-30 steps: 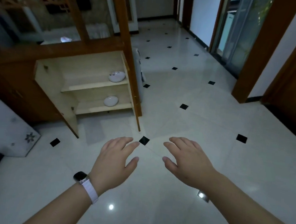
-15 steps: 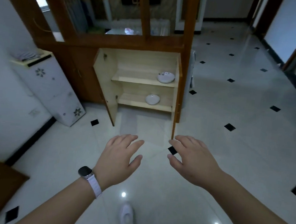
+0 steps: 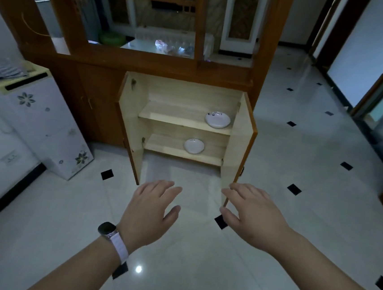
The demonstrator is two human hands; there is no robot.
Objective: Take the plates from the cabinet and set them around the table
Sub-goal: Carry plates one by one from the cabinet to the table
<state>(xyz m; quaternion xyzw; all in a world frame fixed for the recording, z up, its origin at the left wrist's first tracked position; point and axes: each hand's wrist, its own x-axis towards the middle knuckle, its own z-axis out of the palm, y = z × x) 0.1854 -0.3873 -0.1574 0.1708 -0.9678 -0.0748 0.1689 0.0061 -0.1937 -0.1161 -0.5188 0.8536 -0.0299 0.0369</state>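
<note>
A low wooden cabinet [image 3: 167,91] stands straight ahead with both doors swung open. On its upper shelf, towards the right, sits a white plate [image 3: 218,119]. A second white plate [image 3: 194,145] lies on the lower shelf near the middle. My left hand [image 3: 149,211], with a watch on the wrist, hovers palm down above the floor in front of the cabinet, fingers apart and holding nothing. My right hand [image 3: 251,213] is beside it, also spread and empty, close to the bottom edge of the right door [image 3: 240,147].
A white floral-patterned appliance [image 3: 46,131] stands at the left against the wall. The left door [image 3: 131,127] juts out over the glossy tiled floor [image 3: 299,178]. Behind the wooden lattice divider a glass-topped table [image 3: 148,46] shows. A doorway opens at the right.
The view has swung and come closer, so the cabinet is now centred and larger. Both hands stay stretched forward, empty.
</note>
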